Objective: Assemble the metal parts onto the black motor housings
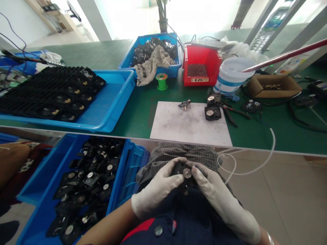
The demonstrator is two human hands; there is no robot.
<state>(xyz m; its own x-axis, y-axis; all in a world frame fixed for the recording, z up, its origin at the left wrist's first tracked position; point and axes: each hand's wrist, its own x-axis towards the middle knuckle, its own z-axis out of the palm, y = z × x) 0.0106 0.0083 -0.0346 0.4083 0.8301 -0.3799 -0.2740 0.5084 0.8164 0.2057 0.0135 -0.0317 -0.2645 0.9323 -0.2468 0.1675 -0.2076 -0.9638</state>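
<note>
Over my lap, both gloved hands meet around a small black mechanism with a round silver disc on its face. My left hand grips its left side, thumb lying close to the disc. The fingers of my right hand close on its right side, beside the disc. My palms and part of the body hide much of the piece. On the white board ahead sit two similar black mechanisms, one of them the nearer unit, and a small loose metal-and-black part.
A blue bin of black mechanisms stands low at left. Stacked black parts fill a blue tray on the bench. Pliers, a red bin, a white bucket, a cardboard box and a solder spool stand beyond.
</note>
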